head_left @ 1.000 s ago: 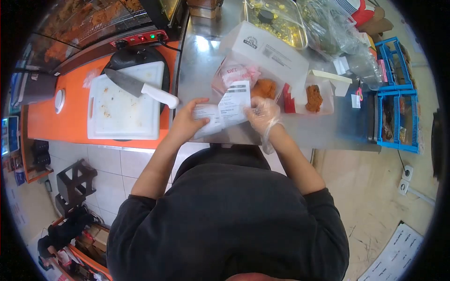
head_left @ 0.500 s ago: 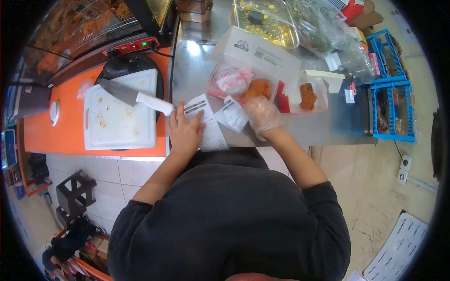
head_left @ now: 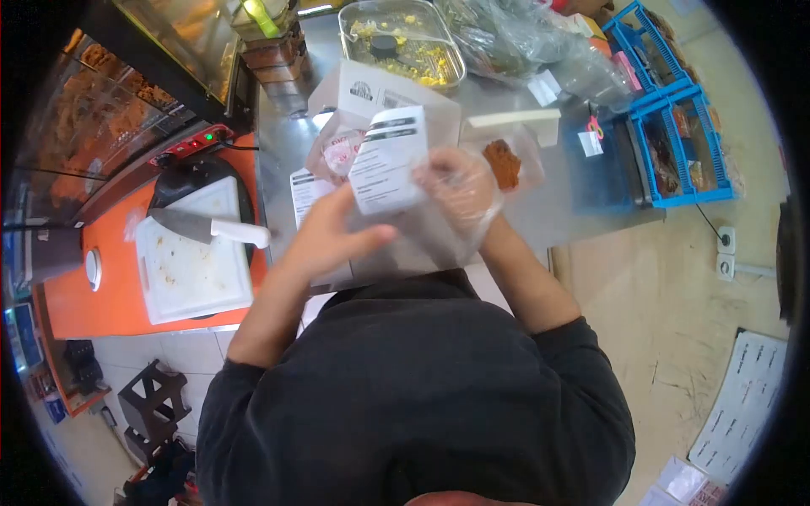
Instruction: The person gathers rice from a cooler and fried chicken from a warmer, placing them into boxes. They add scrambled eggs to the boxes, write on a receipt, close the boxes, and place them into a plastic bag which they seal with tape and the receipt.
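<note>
Free room: steel counter (head_left: 565, 215), front strip, running from the small open box (head_left: 533, 173) rightward to the blue rack (head_left: 692, 199). Obstacle, rear: raised box lid (head_left: 363, 88), tray (head_left: 461, 66) beyond. Obstacle, rear right: heaped plastic bags (head_left: 510, 38). Obstacle, left: knife handle (head_left: 242, 232), jutting past the cutting board (head_left: 198, 270)

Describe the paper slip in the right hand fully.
The white paper slip, printed in black, has dark bands near its top. The gloved right hand pinches its right edge, holding it in front of the open box. Its small text is unreadable. Whether the left hand touches its left edge is unclear.
</note>
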`<state>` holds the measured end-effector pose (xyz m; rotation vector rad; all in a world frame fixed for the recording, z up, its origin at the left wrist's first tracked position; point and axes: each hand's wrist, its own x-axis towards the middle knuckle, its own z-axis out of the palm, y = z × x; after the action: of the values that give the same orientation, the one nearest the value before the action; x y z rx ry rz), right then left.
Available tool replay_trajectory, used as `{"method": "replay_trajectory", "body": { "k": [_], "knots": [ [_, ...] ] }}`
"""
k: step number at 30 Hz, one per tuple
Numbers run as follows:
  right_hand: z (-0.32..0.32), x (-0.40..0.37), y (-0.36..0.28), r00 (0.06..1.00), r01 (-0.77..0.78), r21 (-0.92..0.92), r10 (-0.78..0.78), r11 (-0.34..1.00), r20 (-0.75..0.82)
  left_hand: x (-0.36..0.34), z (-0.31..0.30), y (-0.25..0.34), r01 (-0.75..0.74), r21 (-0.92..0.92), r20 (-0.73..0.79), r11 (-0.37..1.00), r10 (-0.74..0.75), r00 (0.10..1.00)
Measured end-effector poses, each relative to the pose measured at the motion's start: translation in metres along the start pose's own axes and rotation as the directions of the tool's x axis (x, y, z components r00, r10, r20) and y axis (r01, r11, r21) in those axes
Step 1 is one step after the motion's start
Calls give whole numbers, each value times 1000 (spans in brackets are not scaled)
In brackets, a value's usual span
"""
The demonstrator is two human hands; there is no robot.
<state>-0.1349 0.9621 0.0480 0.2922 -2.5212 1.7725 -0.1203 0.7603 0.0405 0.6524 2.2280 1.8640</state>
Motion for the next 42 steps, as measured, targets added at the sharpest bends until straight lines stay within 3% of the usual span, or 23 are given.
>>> {"method": "replay_trajectory", "body": {
  "k": [3, 6, 7, 9, 12, 13, 16, 17, 20, 25, 26, 28, 29, 31, 32, 33, 35, 38, 39, 42],
  "knots": [
    [-35, 5, 12, 994, 45, 150, -29, 988, -108, 32, 26, 5, 187, -253, -21, 949, -198, 980],
    [-93, 2, 83, 997, -75, -106, 76, 992, 7, 55, 44, 30, 64, -372, -128, 926, -119, 985],
    [-102, 4, 101, 999, -11, -408, 28, 913, 37, 63, 50, 36, 94, -380, -97, 920, -141, 985],
    [-125, -1, 129, 992, 120, -857, -32, 501, 120, 78, 65, 47, 172, -397, -22, 902, -196, 980],
    [-166, -3, 143, 935, -16, -899, 326, 437, 142, 108, 108, 68, 223, -590, 3, 776, -273, 962],
    [-183, -7, 157, 902, -90, -895, 417, 437, 113, 117, 119, 66, 217, -558, 35, 801, -239, 970],
    [-256, -26, 186, 939, -82, -850, 327, 520, 110, 148, 161, 78, 241, -565, 39, 789, -266, 963],
    [-284, -32, 198, 951, -68, -792, 280, 607, 133, 158, 174, 78, 247, -561, 43, 790, -270, 962],
    [-347, -45, 225, 985, -10, -835, 149, 550, 86, 181, 207, 75, 267, -577, 59, 772, -287, 956],
    [-376, -38, 220, 991, -99, -845, 125, 525, -39, 205, 250, 77, 337, -626, 98, 703, -358, 928],
    [-374, -34, 213, 992, -115, -843, 109, 526, -67, 210, 256, 76, 310, -585, 66, 749, -337, 939],
    [-376, -36, 197, 999, 38, -805, -24, 592, 30, 220, 269, 58, 260, -487, 26, 834, -284, 958],
    [-376, -39, 195, 994, 107, -781, -87, 615, 68, 223, 273, 33, 396, -300, 1, 868, -415, 910],
    [-372, -49, 212, 979, 176, -736, -191, 654, 65, 213, 295, -30, 384, 123, -227, 915, -351, 909],
    [-374, -50, 216, 971, 225, -722, -216, 655, 106, 207, 306, -55, 376, 327, -318, 867, -274, 908],
    [-376, -51, 221, 959, 272, -705, -240, 655, 147, 199, 309, -73, 266, 549, -243, 792, -153, 958],
    [-386, -41, 220, 927, 374, -677, -225, 634, 301, 181, 302, -90, -31, 862, 6, 507, 52, 999],
    [-387, -34, 201, 915, 401, -773, -177, 492, 362, 181, 297, -82, -232, 867, 243, 442, 31, 969],
    [-388, -34, 235, 902, 432, -699, -278, 570, 330, 183, 301, -79, -237, 858, 246, 456, 41, 968],
    [-393, -14, 220, 883, 469, -575, -378, 670, 279, 188, 324, -73, -195, 846, 208, 496, 30, 978]
  ]
}}
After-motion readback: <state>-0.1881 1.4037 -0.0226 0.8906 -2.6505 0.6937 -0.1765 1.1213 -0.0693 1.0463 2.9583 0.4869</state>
